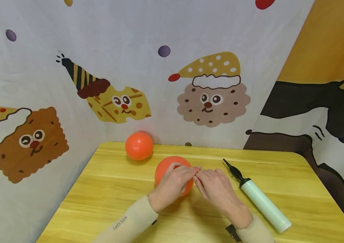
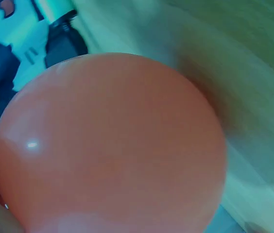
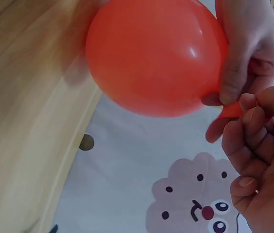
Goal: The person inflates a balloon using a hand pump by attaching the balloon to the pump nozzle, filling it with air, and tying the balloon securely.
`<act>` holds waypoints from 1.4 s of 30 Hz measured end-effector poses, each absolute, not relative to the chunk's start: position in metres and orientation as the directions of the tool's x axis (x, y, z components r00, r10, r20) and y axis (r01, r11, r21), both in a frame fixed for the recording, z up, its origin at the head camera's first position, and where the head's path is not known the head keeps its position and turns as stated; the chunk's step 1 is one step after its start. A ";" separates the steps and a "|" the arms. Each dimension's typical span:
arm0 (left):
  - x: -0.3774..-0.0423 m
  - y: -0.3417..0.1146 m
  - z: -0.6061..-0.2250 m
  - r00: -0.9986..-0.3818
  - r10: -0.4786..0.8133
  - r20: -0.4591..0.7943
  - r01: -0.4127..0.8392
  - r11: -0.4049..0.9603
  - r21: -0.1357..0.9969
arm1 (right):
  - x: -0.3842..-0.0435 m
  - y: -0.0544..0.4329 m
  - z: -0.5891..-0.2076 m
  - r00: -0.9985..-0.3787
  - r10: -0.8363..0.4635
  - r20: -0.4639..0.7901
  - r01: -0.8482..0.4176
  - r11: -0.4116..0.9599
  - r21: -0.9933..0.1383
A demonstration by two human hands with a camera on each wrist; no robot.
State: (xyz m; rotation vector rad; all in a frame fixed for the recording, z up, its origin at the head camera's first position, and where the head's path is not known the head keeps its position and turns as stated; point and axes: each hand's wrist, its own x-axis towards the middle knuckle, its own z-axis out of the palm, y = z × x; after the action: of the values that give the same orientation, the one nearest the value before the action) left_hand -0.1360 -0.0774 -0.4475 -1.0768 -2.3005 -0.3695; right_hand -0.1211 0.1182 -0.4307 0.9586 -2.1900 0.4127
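Note:
An inflated orange-red balloon (image 1: 163, 168) is held over the table, its neck turned to the right. At the base of that neck, my left hand (image 1: 176, 179) pinches the balloon between thumb and fingers. My right hand (image 1: 216, 184) grips the neck's end, fingers curled, close beside the left fingertips. In the right wrist view the stretched neck (image 3: 231, 110) runs between both hands. The round body of the balloon (image 2: 112, 145) fills most of the left wrist view and hides much of the left hand there.
A second inflated balloon (image 1: 139, 145) sits at the table's back left. To the right lies a pale green hand pump (image 1: 266, 204) with a black nozzle, pointing toward the back. A printed cloth (image 1: 129, 33) hangs behind the wooden table (image 1: 105, 189).

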 end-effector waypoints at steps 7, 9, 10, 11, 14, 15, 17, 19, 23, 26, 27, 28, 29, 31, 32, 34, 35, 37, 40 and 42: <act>-0.137 -0.076 -0.457 -0.434 0.634 0.641 0.793 0.606 -0.063 | -0.114 0.122 -0.435 -0.546 -0.510 0.665 -0.731 0.678 -0.080; -0.138 -0.076 -0.459 -0.412 0.635 0.654 0.800 0.596 -0.075 | -0.113 0.122 -0.435 -0.544 -0.512 0.665 -0.735 0.672 -0.084; -0.138 -0.076 -0.461 -0.405 0.636 0.657 0.803 0.591 -0.077 | -0.112 0.123 -0.436 -0.541 -0.513 0.666 -0.738 0.670 -0.084; -0.139 -0.076 -0.462 -0.400 0.638 0.659 0.806 0.587 -0.079 | -0.112 0.123 -0.436 -0.540 -0.514 0.667 -0.739 0.669 -0.082; -0.138 -0.076 -0.463 -0.393 0.644 0.656 0.810 0.581 -0.084 | -0.111 0.124 -0.436 -0.542 -0.520 0.660 -0.740 0.667 -0.082; -0.138 -0.076 -0.464 -0.393 0.646 0.655 0.810 0.580 -0.087 | -0.111 0.124 -0.436 -0.547 -0.522 0.655 -0.739 0.669 -0.084; -0.138 -0.076 -0.464 -0.393 0.648 0.652 0.809 0.581 -0.090 | -0.111 0.125 -0.435 -0.560 -0.526 0.640 -0.734 0.674 -0.088; -0.137 -0.075 -0.464 -0.391 0.650 0.651 0.808 0.581 -0.094 | -0.110 0.126 -0.435 -0.574 -0.529 0.625 -0.725 0.683 -0.087; -0.136 -0.074 -0.464 -0.386 0.654 0.650 0.805 0.584 -0.109 | -0.106 0.126 -0.432 -0.588 -0.524 0.616 -0.694 0.718 -0.052; -0.138 -0.075 -0.467 -0.367 0.661 0.655 0.807 0.577 -0.129 | -0.102 0.125 -0.426 -0.618 -0.503 0.604 -0.656 0.753 -0.043; -0.139 -0.076 -0.467 -0.363 0.657 0.661 0.809 0.574 -0.126 | -0.101 0.125 -0.424 -0.633 -0.492 0.597 -0.644 0.764 -0.053; -0.140 -0.078 -0.468 -0.359 0.650 0.670 0.815 0.569 -0.115 | -0.100 0.126 -0.423 -0.652 -0.480 0.587 -0.631 0.773 -0.069; -0.141 -0.079 -0.468 -0.359 0.639 0.681 0.821 0.563 -0.096 | -0.100 0.127 -0.421 -0.674 -0.464 0.575 -0.617 0.782 -0.091; -0.142 -0.083 -0.469 -0.360 0.610 0.706 0.834 0.550 -0.050 | -0.100 0.130 -0.419 -0.702 -0.436 0.563 -0.600 0.788 -0.138; -0.142 -0.085 -0.468 -0.367 0.594 0.716 0.843 0.538 -0.014 | -0.102 0.131 -0.419 -0.715 -0.421 0.558 -0.595 0.786 -0.170; -0.142 -0.087 -0.467 -0.377 0.571 0.729 0.862 0.505 0.050 | -0.105 0.134 -0.421 -0.733 -0.397 0.553 -0.593 0.771 -0.232; -0.142 -0.088 -0.466 -0.382 0.569 0.728 0.870 0.486 0.076 | -0.107 0.135 -0.423 -0.739 -0.389 0.550 -0.594 0.760 -0.262; -0.142 -0.089 -0.464 -0.384 0.581 0.718 0.887 0.448 0.111 | -0.109 0.136 -0.427 -0.753 -0.378 0.539 -0.600 0.730 -0.326; -0.140 -0.093 -0.460 -0.400 0.613 0.681 0.902 0.394 0.175 | -0.111 0.136 -0.432 -0.758 -0.377 0.532 -0.621 0.666 -0.414; -0.140 -0.096 -0.456 -0.409 0.641 0.650 0.908 0.360 0.215 | -0.112 0.135 -0.435 -0.752 -0.390 0.532 -0.644 0.609 -0.464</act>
State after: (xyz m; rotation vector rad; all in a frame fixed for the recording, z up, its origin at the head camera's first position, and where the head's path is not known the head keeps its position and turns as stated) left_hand -0.1397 -0.0957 -0.4556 -1.3437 -2.1675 -0.7746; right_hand -0.1118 0.1351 -0.4346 0.8281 -2.4587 0.9246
